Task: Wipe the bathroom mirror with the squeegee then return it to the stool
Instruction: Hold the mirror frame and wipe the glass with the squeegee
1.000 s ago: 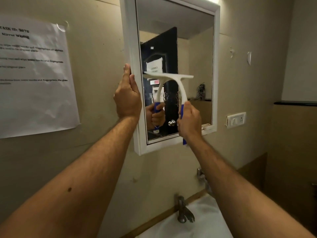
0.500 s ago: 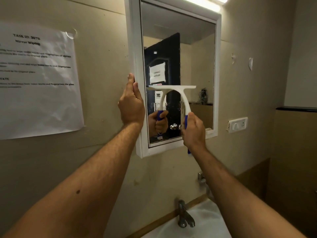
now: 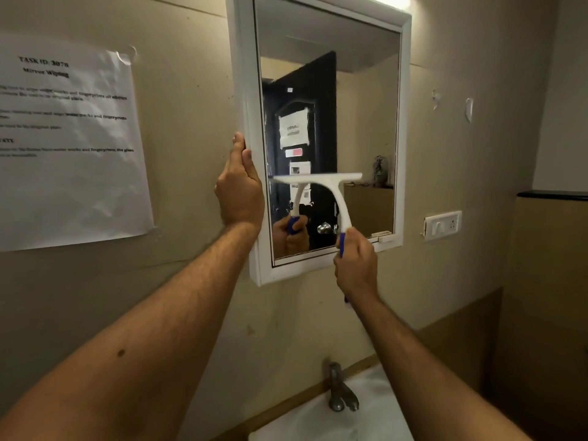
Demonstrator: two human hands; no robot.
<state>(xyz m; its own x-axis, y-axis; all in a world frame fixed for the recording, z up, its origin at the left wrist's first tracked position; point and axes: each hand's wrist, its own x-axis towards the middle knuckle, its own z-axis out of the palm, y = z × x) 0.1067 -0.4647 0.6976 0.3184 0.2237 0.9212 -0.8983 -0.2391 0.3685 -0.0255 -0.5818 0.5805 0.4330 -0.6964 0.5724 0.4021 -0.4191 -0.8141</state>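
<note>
Left of the mirror, a taped notice read "TASK ID: 3078" and "Mirror Wiping"; the smaller lines were illegible. The left hand remained flat against the mirror's left frame edge, fingers straight. The squeegee, its blue handle gripped by the right hand, had descended from mid-glass to the lower glass since a second earlier, indicating a downward stroke nearing completion. The stool was not visible.

You have one head-worn wide-angle view only, facing the wall straight on at arm's reach, level with the mirror, tilted down enough to take in the sink.
</note>
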